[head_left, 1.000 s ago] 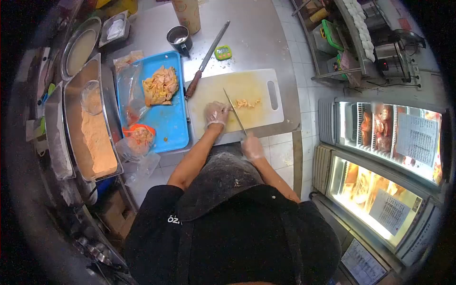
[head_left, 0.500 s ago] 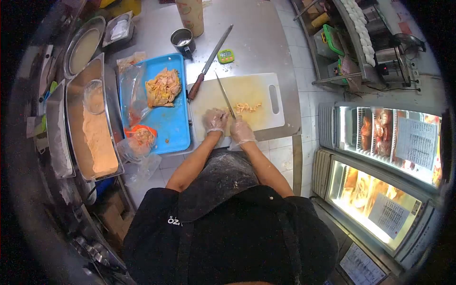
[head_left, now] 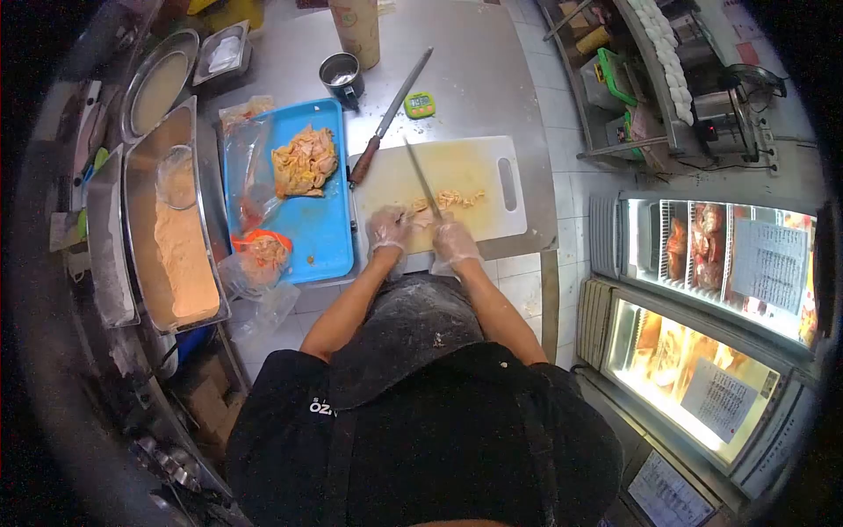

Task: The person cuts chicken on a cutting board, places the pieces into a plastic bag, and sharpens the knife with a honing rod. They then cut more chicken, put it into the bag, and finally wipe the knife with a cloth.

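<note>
On the white cutting board (head_left: 492, 224), my right hand (head_left: 454, 242), in a clear plastic glove, is closed around the handle of a long knife (head_left: 421, 176). The blade points away and to the left. My left hand (head_left: 388, 230), also gloved, is at the board's near left with its fingers curled at a pale piece of raw chicken (head_left: 423, 217), just left of the blade. Small cut pieces of chicken (head_left: 463, 198) lie right of the knife. A larger pile of raw chicken (head_left: 305, 161) rests on the blue tray (head_left: 325, 237) to the left.
A sharpening steel (head_left: 391, 119), a green timer (head_left: 420, 105) and a metal cup (head_left: 341, 77) are beyond the board. A plastic bag of meat (head_left: 262, 255) sits on the tray's near corner. Farther left stands a metal pan of orange-tinted powder (head_left: 183, 263). Lit display fridges (head_left: 694, 360) are at right.
My left hand has shifted slightly left and a pale chicken piece now shows between it and the blade. My right hand and the knife have moved slightly right and nearer me.
</note>
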`<state>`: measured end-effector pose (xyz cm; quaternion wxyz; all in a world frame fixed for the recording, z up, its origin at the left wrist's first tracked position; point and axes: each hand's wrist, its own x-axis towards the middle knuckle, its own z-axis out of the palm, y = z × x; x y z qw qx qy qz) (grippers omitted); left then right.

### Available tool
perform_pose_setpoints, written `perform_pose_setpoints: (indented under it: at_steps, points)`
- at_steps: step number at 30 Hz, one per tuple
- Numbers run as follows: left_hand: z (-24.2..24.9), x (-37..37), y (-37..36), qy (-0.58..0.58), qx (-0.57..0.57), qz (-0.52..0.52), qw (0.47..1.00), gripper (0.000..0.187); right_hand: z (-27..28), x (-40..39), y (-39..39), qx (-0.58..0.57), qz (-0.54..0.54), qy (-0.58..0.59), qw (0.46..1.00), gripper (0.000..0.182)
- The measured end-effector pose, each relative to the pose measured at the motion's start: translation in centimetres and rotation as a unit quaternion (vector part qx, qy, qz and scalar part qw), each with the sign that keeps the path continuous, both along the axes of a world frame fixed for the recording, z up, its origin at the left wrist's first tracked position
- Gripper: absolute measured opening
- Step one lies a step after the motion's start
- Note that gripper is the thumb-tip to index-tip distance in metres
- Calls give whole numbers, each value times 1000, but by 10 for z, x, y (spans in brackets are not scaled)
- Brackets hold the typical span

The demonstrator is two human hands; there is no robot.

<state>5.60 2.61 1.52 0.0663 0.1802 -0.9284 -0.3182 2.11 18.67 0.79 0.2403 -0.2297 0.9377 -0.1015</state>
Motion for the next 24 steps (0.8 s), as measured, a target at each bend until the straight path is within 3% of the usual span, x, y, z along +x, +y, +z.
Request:
perform_pose_setpoints:
  at_steps: [1, 3, 6, 10, 13, 15, 16, 20, 22, 24]
  points:
    - [1, 6, -1, 0, -3, 2, 1000, 21, 15, -1, -5, -3, 2, 0, 1000, 27]
    - [1, 13, 2, 35, -6, -11, 999, 18, 68, -2, -14, -85, -169, -29, 982, 26]
    - [18, 12, 15, -71, -75, -76, 992, 14, 76, 12, -19, -67, -160, -48, 984, 25]
    - [25, 7, 11, -107, -54, -47, 992, 15, 51, 40, 0, -85, -130, -36, 987, 26]
    - [24, -3, 12, -48, -61, -50, 996, 18, 56, 49, 27, -71, -158, -85, 981, 26]
    - [24, 3, 12, -54, -70, -52, 995, 18, 36, 65, 44, -36, -66, -53, 996, 26]
    - [25, 2, 12, -52, -81, -50, 994, 18, 58, 54, 32, -68, -84, -55, 993, 27]
    - [16, 10, 11, 23, -93, -46, 994, 18, 59, 14, -14, -100, -119, -25, 987, 27]
    - [20, 5, 10, -103, -77, -72, 989, 19, 87, -3, -25, -75, -89, -53, 992, 27]
    - [31, 8, 9, -118, -69, -99, 986, 20, 82, -5, -19, -91, -105, -68, 988, 27]
